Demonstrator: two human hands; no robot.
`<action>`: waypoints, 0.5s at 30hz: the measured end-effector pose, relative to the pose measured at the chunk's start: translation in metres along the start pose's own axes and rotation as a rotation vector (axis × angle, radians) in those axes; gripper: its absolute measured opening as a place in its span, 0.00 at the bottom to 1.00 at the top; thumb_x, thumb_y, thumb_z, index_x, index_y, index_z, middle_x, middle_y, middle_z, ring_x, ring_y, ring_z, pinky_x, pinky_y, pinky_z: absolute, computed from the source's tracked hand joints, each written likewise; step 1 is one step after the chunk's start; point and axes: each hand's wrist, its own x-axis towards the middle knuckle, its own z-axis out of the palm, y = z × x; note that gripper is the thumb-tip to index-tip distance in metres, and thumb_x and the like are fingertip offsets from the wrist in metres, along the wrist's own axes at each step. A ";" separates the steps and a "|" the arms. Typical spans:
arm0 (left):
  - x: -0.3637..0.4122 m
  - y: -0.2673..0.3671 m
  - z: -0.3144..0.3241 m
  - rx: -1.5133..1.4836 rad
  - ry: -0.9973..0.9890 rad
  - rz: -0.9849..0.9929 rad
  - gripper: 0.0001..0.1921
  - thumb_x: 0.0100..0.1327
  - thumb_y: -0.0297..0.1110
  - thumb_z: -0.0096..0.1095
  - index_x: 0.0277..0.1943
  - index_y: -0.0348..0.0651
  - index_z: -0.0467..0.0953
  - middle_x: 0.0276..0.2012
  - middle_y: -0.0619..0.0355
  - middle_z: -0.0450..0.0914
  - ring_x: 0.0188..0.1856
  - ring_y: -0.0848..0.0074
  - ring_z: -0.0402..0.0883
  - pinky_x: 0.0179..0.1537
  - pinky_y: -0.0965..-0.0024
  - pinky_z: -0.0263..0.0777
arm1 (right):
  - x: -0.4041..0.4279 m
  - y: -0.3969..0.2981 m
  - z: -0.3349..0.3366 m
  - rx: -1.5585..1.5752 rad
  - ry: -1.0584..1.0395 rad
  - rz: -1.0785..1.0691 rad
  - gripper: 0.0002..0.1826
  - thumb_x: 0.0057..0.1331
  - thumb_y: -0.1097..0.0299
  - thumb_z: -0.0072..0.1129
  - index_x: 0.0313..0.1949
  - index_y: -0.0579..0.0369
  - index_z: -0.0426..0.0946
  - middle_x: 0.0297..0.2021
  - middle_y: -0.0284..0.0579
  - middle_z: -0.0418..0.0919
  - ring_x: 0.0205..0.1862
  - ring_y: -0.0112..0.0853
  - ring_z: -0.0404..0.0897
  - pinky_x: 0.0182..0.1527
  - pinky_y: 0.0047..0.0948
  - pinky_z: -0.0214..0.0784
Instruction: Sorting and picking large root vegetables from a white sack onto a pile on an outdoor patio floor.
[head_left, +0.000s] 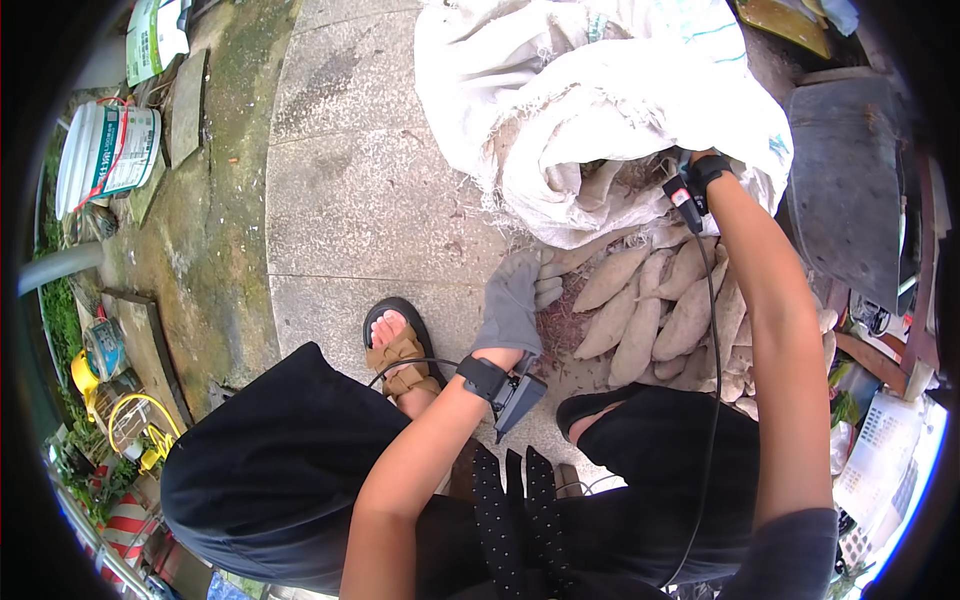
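Observation:
My left hand (517, 296), in a grey work glove, is low over the concrete beside a pile of pale, dusty sweet potatoes (619, 277). Its fingers are bent over reddish debris at the pile's left edge; whether they hold anything is not visible. A large white woven sack (585, 105) with frayed edges lies in front of me, its mouth rolled back. My right hand (697, 156) reaches into that mouth; the fingers are hidden by the sack, so its grip does not show. Both wrists wear black straps with small devices and cables.
Concrete slabs (367, 195) run left of the sack. A dark curved sheet (844, 180) stands at right, above a white plastic basket (881, 450). At left lie a white bucket (112, 154) and boards (187, 109). My sandalled foot (401, 349) is near my left hand; a cable hangs over the pile.

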 end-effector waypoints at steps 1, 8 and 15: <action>-0.001 0.000 0.002 -0.010 0.036 -0.007 0.14 0.61 0.34 0.48 0.45 0.32 0.69 0.38 0.50 0.76 0.36 0.72 0.76 0.41 0.74 0.72 | -0.003 -0.005 -0.004 0.060 -0.013 0.005 0.06 0.59 0.65 0.47 0.32 0.53 0.70 0.23 0.37 0.69 0.20 0.26 0.66 0.21 0.23 0.58; -0.009 0.006 0.012 0.003 0.007 0.029 0.14 0.61 0.33 0.48 0.44 0.31 0.69 0.36 0.50 0.76 0.34 0.70 0.77 0.40 0.72 0.73 | -0.071 -0.051 -0.019 0.618 -0.183 0.157 0.07 0.60 0.64 0.47 0.31 0.52 0.70 0.22 0.34 0.69 0.18 0.24 0.66 0.19 0.21 0.57; -0.038 0.017 0.037 0.046 -0.093 0.095 0.14 0.61 0.34 0.49 0.44 0.33 0.69 0.35 0.50 0.76 0.33 0.70 0.77 0.37 0.72 0.73 | -0.169 -0.071 -0.043 0.882 -0.627 0.054 0.09 0.62 0.61 0.41 0.29 0.49 0.67 0.23 0.30 0.64 0.21 0.20 0.64 0.21 0.17 0.56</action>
